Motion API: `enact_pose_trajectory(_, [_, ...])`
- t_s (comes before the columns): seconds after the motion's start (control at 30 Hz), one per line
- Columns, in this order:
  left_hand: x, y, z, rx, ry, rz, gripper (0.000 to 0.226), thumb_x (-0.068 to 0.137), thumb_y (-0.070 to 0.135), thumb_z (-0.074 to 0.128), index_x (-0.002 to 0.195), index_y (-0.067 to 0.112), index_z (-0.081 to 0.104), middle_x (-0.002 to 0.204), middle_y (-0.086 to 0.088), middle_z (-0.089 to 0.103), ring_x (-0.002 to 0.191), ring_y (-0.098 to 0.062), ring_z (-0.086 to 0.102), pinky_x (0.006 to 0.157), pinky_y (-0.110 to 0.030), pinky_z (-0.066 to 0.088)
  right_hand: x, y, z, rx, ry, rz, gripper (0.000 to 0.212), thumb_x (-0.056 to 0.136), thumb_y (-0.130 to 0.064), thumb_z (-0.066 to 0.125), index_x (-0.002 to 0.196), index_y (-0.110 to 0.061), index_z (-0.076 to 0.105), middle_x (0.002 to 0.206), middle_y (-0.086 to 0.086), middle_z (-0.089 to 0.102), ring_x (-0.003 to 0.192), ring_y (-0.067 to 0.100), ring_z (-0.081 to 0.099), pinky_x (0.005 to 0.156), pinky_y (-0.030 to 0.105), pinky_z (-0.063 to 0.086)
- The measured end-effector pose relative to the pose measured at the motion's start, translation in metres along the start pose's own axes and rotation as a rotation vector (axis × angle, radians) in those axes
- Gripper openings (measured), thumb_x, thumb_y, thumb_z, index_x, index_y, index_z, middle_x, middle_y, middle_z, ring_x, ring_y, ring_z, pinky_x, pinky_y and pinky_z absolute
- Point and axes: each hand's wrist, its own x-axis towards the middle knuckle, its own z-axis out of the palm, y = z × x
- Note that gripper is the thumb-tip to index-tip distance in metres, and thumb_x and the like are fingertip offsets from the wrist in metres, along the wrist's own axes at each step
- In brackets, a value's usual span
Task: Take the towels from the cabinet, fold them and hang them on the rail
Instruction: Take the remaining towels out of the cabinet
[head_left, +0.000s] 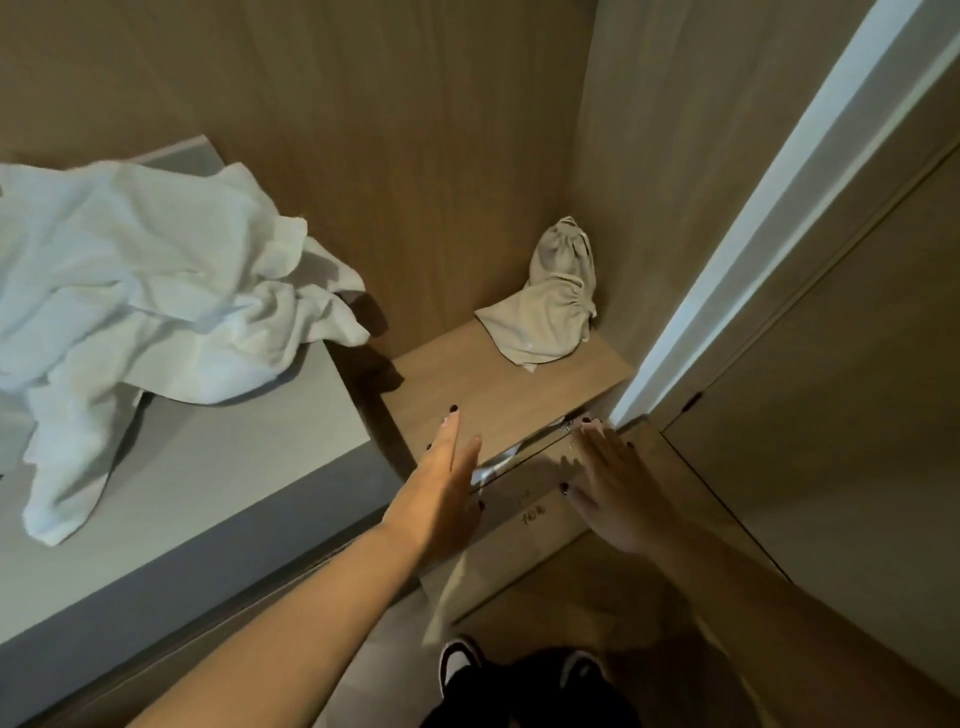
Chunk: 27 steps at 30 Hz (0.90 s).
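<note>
Both hands are flat on the wooden cabinet at about 5 o'clock in the view, fingers straight, gripping nothing. The left hand (447, 467) lies along the top panel; the right hand (610, 475) presses on the drawer front (524, 506), which stands slightly ajar – a sliver of white cloth (491, 470) shows in the gap between the 2. 1 crumpled towel (145, 312) already lies on the grey counter (218, 467) at 9 o'clock, unfolded. A beige pouch (550, 306) sits on the panel at 1 o'clock.

The step looks like working the drawer. If it is being shut, the cloth in the gap may pinch – free it first. Then spread the towel flat on the counter before folding. No rail is in view
</note>
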Motion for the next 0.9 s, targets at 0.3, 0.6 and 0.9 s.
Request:
enact_pose_trajectory(0.3, [0.044,-0.027,0.123,-0.195,-0.058,-0.162,0.102,0.085,0.009,0.067,0.157,0.023,-0.004,0.165,0.002,-0.013,0.151,-0.024,0.008,0.115,-0.028,0.014,0.061,0.051,0.087,-0.035,-0.151,-0.052,0.074,0.104,-0.048,0.029,0.155,-0.013,-0.012,0.164,0.007,-0.012,0.151,0.025,-0.009,0.120,0.041,-0.002])
enact_pose_trajectory(0.6, [0.111,-0.070,0.264,-0.070,0.009,-0.133,0.095,0.086,0.005,0.063,0.156,0.019,0.000,0.164,-0.015,-0.003,0.151,-0.029,-0.003,0.121,-0.040,0.007,0.133,0.106,0.229,-0.003,-0.081,-0.038,0.071,0.103,-0.043,0.035,0.157,-0.013,-0.002,0.165,0.006,-0.005,0.152,0.024,-0.006,0.120,0.039,-0.005])
enact_pose_trajectory(0.9, [0.183,-0.162,0.403,0.416,-0.153,-0.035,0.088,0.096,0.021,0.044,0.140,0.004,-0.031,0.154,-0.016,-0.033,0.136,-0.030,-0.039,0.119,-0.042,-0.015,0.232,0.149,0.362,0.053,-0.076,-0.063,0.065,0.104,-0.035,0.036,0.157,-0.015,0.003,0.165,0.006,-0.003,0.151,0.024,-0.008,0.121,0.040,0.005])
